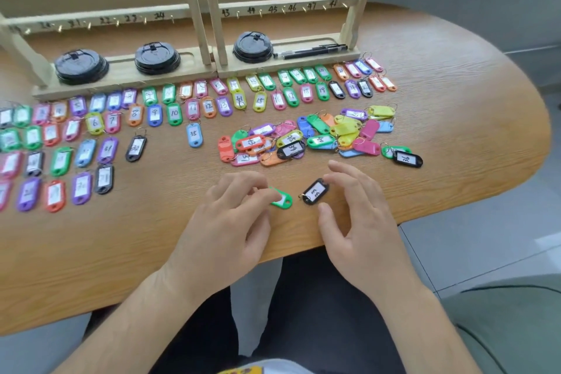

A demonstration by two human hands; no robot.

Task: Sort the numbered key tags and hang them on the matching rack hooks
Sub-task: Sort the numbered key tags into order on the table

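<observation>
Left hand (pixel 230 215): fingers curled, pinching the green plastic key tag (pixel 283 199) on the tabletop.
Right hand (pixel 359 206): loosely spread, gripping nothing; forefinger at the end of the black plastic key tag (pixel 315 192) marked 33 (contact unclear).
Surface: rounded wood-grain table (pixel 455 94); rows of sorted tags (pixel 91 118) left, mixed heap of tags (pixel 303 136) ahead.
Beyond: pale wooden hook rack (pixel 197 9), numbered, with round black lids (pixel 80 67) on its base.

We see a rack (pixel 200 9) of pale, bare wood, matt all over, with small hooks (pixel 145 20) of brassy, shiny metal. On the rack's base sit black plastic lids (pixel 81 65) with a faint gloss. In front of the rack the desk (pixel 455 85) shows brown wood grain, matt. The tags (pixel 174 114) there are smooth coloured plastic with white paper labels (pixel 193 133). The green tag (pixel 285 201), farthest from the rack, looks glossy.
</observation>
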